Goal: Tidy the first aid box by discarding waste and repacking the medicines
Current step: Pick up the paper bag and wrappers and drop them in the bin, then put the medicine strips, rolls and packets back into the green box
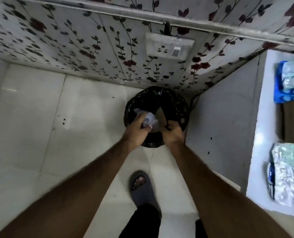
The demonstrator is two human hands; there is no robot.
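A round bin lined with a black plastic bag stands on the floor in the corner below the floral wall. My left hand is over its near rim, closed on a crumpled clear plastic wrapper with pale bits of waste inside. My right hand pinches the near edge of the black bag, beside a brown cardboard piece standing inside the bin. On the white counter at the right lie silver and green medicine strips.
A white counter runs along the right edge, carrying a blue box with more strips and a brown cardboard surface. A wall socket sits above the bin. My foot in a grey slipper stands on the pale tiled floor.
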